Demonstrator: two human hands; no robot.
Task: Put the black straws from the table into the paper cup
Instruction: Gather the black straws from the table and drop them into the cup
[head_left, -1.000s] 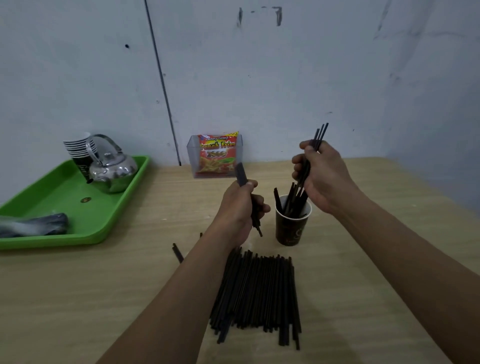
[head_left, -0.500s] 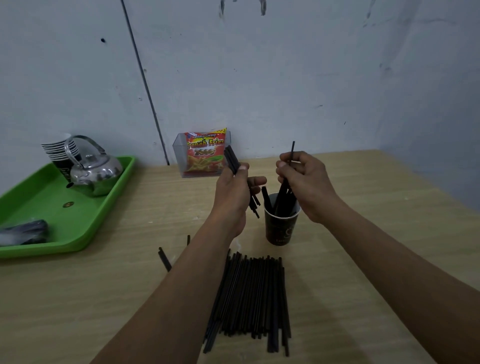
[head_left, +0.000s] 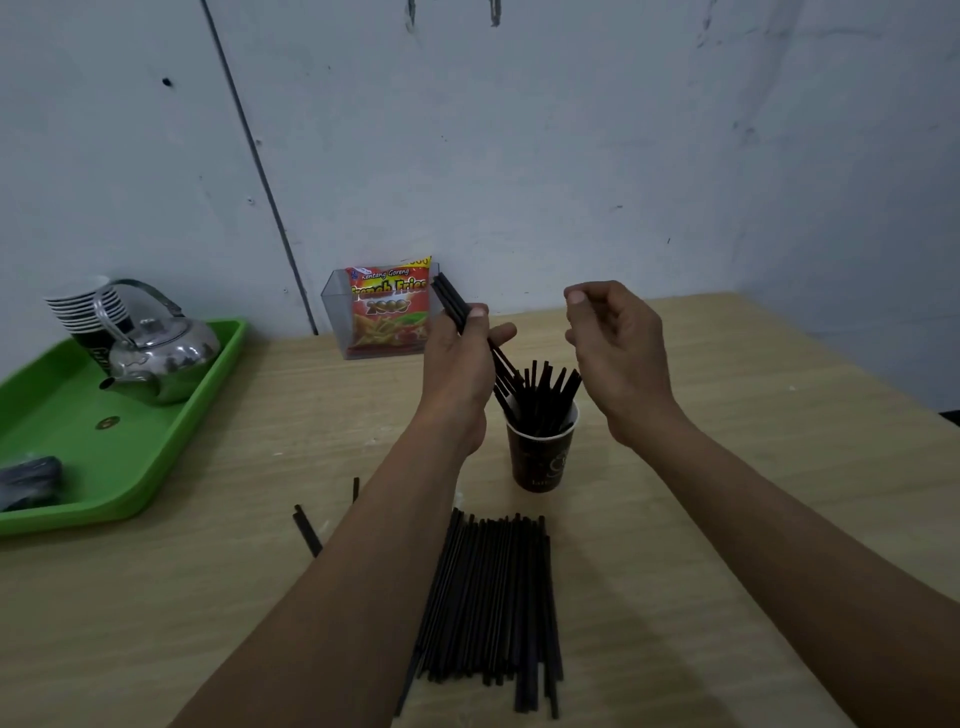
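Observation:
A dark brown paper cup (head_left: 541, 457) stands on the wooden table (head_left: 727, 467) with several black straws (head_left: 540, 392) sticking out of it. My left hand (head_left: 460, 364) grips a small bundle of black straws (head_left: 451, 304) just left of and above the cup, their lower ends near the rim. My right hand (head_left: 618, 353) hovers above the cup's right side, fingers loosely curled, holding nothing. A large pile of black straws (head_left: 493, 603) lies flat on the table in front of the cup. Two stray straws (head_left: 306, 530) lie left of my left forearm.
A green tray (head_left: 171, 436) at the left holds a steel kettle (head_left: 161, 358), a stack of paper cups (head_left: 85, 312) and a dark bundle (head_left: 28, 480). A clear holder with a red snack packet (head_left: 389, 312) stands against the wall behind the cup.
My right hand has let its straws drop into the cup and lifted away holding nothing. My left hand kept its bundle and stayed beside the cup.

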